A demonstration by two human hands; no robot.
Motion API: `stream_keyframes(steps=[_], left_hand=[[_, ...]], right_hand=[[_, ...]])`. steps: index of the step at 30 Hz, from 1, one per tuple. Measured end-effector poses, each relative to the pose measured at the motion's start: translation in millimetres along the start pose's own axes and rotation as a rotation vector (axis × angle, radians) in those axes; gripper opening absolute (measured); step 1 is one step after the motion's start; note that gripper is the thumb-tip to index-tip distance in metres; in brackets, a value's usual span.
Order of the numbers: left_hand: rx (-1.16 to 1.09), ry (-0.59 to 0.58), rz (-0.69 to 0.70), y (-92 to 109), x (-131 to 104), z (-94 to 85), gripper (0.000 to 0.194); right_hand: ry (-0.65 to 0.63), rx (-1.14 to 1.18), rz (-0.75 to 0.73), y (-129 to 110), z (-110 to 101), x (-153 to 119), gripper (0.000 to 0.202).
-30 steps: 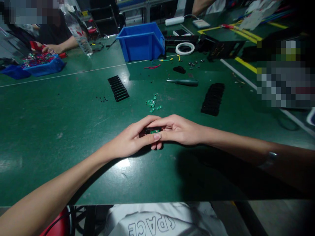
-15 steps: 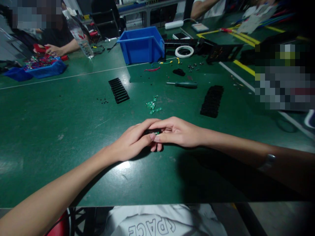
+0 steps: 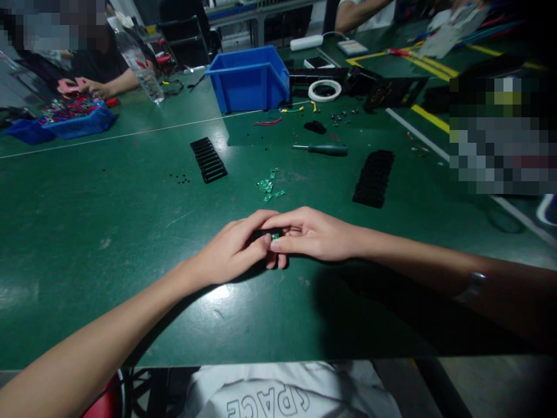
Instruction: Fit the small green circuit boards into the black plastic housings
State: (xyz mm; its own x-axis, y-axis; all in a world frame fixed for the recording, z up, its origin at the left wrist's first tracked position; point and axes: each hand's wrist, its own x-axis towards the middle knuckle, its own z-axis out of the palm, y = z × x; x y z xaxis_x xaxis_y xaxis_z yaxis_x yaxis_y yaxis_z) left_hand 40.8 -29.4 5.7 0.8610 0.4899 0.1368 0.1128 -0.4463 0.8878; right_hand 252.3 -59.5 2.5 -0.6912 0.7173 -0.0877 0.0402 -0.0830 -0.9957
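My left hand [image 3: 238, 247] and my right hand [image 3: 311, 233] meet over the near part of the green table, thumbs close together. Between them is a small black plastic part, mostly covered by the fingers, with a small green circuit board [image 3: 274, 236] showing at the thumb tips. Both hands are closed on these pieces. Just beyond the hands lies a loose pile of small green circuit boards [image 3: 266, 186]. A slotted row of black plastic parts [image 3: 209, 160] lies to the left, and another black row [image 3: 374, 179] to the right.
A screwdriver [image 3: 326, 150] lies behind the circuit boards. Farther back stand a blue bin [image 3: 248, 81] and a white tape ring [image 3: 324, 90]. Tiny black pieces [image 3: 180, 178] are scattered at left. Across the table, a person handles something near a blue tray of wires [image 3: 82, 123].
My thumbs have shifted slightly left on the held piece, so more of the green circuit board shows. The hands otherwise stay in place.
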Motion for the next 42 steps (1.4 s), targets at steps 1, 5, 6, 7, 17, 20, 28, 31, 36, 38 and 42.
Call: stream_keyframes(steps=[1, 5, 6, 7, 17, 20, 28, 31, 36, 38, 42], left_hand=[[0.003, -0.01, -0.003, 0.7, 0.7, -1.2, 0.036], [-0.069, -0.069, -0.034, 4.1, 2.9, -4.3, 0.034], [-0.084, -0.077, -0.036, 4.7, 3.2, -4.7, 0.034], [-0.094, -0.082, -0.037, 5.2, 3.4, -4.9, 0.034], [-0.152, -0.093, -0.044, 3.1, 4.0, -5.6, 0.033], [-0.16, -0.095, -0.051, 1.9, 3.9, -6.7, 0.034], [-0.096, -0.077, -0.039, 1.7, 4.2, -9.7, 0.034], [-0.083, -0.074, -0.037, 1.2, 4.1, -10.3, 0.035], [-0.07, -0.071, -0.039, -0.4, 3.2, -10.5, 0.034], [-0.073, -0.069, -0.043, -1.1, 2.8, -10.3, 0.034], [-0.126, -0.069, -0.061, -1.2, 2.4, -9.9, 0.034]], right_hand=[[0.0, -0.003, 0.006, 0.0, 0.1, 0.0, 0.04], [-0.004, 0.002, 0.03, 0.6, -0.1, 0.1, 0.042], [-0.004, 0.004, 0.036, 0.8, -0.2, 0.0, 0.043], [-0.005, 0.005, 0.041, 0.9, -0.3, -0.1, 0.043], [-0.001, -0.01, 0.031, 1.1, -0.9, 0.4, 0.042], [-0.002, -0.002, 0.025, 2.3, -1.4, 1.0, 0.043], [-0.034, 0.027, 0.021, 1.7, -4.5, 1.6, 0.042], [-0.053, 0.036, 0.02, 1.1, -5.9, 1.8, 0.041], [-0.069, 0.079, 0.002, -0.2, -6.4, 2.8, 0.04], [-0.074, 0.091, -0.001, -0.4, -6.4, 2.8, 0.039], [-0.083, 0.091, 0.009, 0.8, -7.0, 1.7, 0.041]])
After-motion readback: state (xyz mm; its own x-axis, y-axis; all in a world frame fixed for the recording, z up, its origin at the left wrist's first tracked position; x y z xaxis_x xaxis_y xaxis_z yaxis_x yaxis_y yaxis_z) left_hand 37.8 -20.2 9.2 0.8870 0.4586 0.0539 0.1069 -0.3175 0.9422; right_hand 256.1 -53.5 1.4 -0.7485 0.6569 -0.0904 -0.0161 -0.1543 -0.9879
